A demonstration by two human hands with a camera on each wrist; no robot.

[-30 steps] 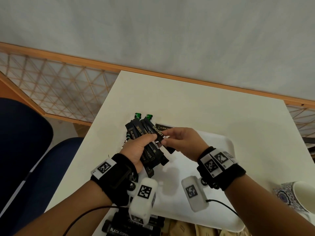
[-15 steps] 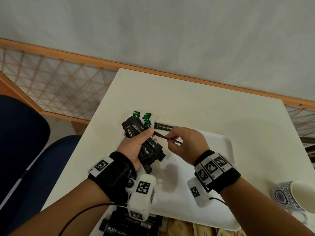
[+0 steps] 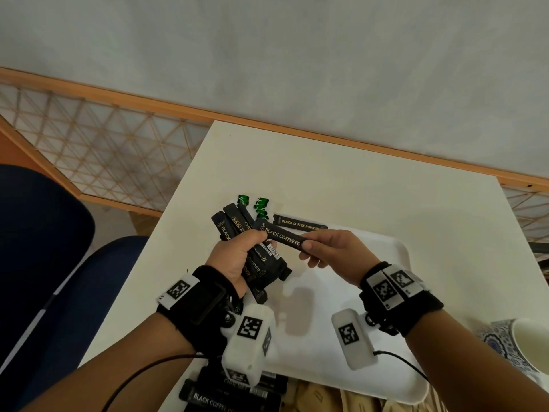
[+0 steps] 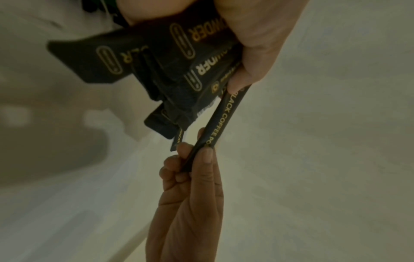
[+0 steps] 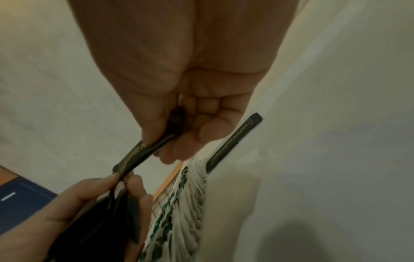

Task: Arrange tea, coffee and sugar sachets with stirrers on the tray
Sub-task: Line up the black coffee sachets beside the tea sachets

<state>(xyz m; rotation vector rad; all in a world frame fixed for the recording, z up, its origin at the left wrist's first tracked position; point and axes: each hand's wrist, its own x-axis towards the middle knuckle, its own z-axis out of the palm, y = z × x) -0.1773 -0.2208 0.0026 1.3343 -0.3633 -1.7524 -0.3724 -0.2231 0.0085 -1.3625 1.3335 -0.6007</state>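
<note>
My left hand (image 3: pixel 237 257) grips a fanned bundle of black stick sachets (image 3: pixel 255 263), two of them green-tipped (image 3: pixel 261 205), above the left end of the white tray (image 3: pixel 395 307). My right hand (image 3: pixel 326 251) pinches one black coffee sachet (image 3: pixel 282 237) by its right end; its left end still touches the left thumb. In the left wrist view the same sachet (image 4: pixel 220 120) runs from the bundle (image 4: pixel 170 74) to the right hand's fingertips (image 4: pixel 206 156). Another black coffee sachet (image 3: pixel 300 223) lies flat at the tray's far edge, also seen in the right wrist view (image 5: pixel 235 140).
More black coffee sachets (image 3: pixel 225 396) and brown paper sachets (image 3: pixel 315 396) lie at the near table edge. A patterned cup (image 3: pixel 523 343) stands at the right. A dark blue chair (image 3: pixel 44 263) is left of the white table (image 3: pixel 326 179).
The right hand has drawn one black coffee sachet sideways out of the left hand's bundle, and it now lies almost flat with its label up. The left hand held its place.
</note>
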